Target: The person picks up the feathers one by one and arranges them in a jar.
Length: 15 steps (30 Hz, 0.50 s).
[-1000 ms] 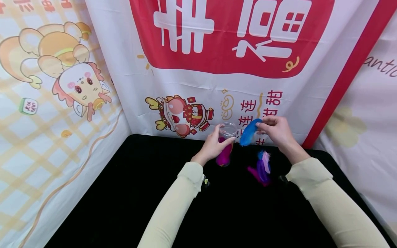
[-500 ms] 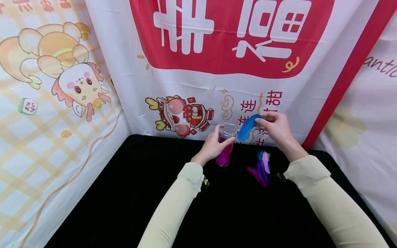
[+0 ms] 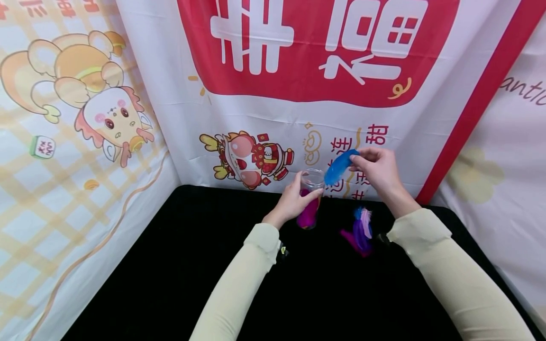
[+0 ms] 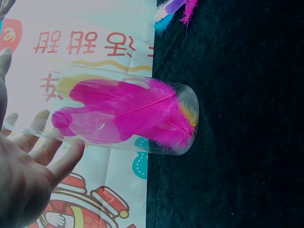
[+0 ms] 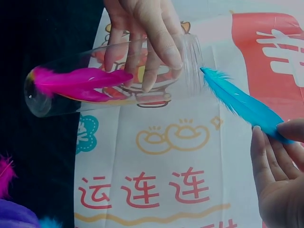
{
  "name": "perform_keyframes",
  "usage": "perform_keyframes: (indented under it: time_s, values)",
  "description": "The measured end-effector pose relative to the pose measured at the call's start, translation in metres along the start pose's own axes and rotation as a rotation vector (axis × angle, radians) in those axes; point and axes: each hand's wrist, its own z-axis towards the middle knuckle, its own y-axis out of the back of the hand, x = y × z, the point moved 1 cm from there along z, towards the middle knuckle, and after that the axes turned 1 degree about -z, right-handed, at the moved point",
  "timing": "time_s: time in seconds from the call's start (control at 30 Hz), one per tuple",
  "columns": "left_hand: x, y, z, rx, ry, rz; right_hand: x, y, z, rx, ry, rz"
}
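Note:
My left hand (image 3: 294, 200) grips a clear, open-topped jar (image 5: 57, 102) near its rim, thumb on one side and fingers on the other. Inside the jar stand magenta feathers (image 4: 128, 109) and a bit of yellow feather (image 4: 71, 84). Between the thumb and fingers of my right hand (image 3: 377, 173) is a blue feather (image 3: 340, 166), pinched at one end. Its free end points down toward the jar's mouth and, in the right wrist view, lies right by the rim; whether it touches cannot be told.
A small pile of purple, pink, blue and magenta feathers (image 3: 362, 234) lies on the black table (image 3: 204, 265), right of the jar. Behind the table's far edge hangs a printed cloth (image 3: 179, 123), close to both hands.
My right hand has risen and shifted slightly left, bringing the blue feather's free end up to the level of the jar's rim. My left hand and the jar have stayed still.

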Motion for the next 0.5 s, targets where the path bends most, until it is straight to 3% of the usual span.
perform_keyframes:
  time_s: [0.5]
  values:
    - [0.0007,-0.0007,-0.0012,-0.008,-0.026,-0.005,0.0062,-0.0074,0.0027,-0.071,0.101,0.044]
